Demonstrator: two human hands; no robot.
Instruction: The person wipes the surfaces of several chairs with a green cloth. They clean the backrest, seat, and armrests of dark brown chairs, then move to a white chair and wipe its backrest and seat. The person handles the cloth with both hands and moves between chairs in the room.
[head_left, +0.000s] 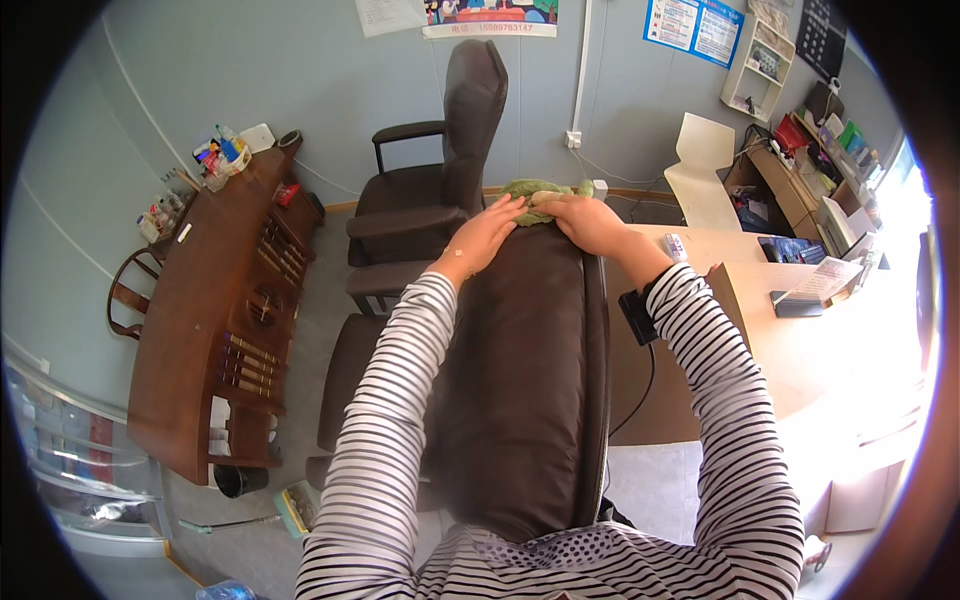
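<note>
A dark brown leather chair back stretches away from my body. At its far end lies a crumpled green cloth. My left hand rests on the cloth's left side, fingers pointing forward and inward. From the other side my right hand presses on the same cloth, its fingers bent over it. Both arms reach straight out along the chair back. The cloth hangs partly over the far edge, so its underside is hidden.
Another brown leather armchair stands beyond on the left. Farther left is a dark wooden desk with bottles on it. At right, a light wooden desk carries a sign holder. A black cable hangs there. A white chair stands behind.
</note>
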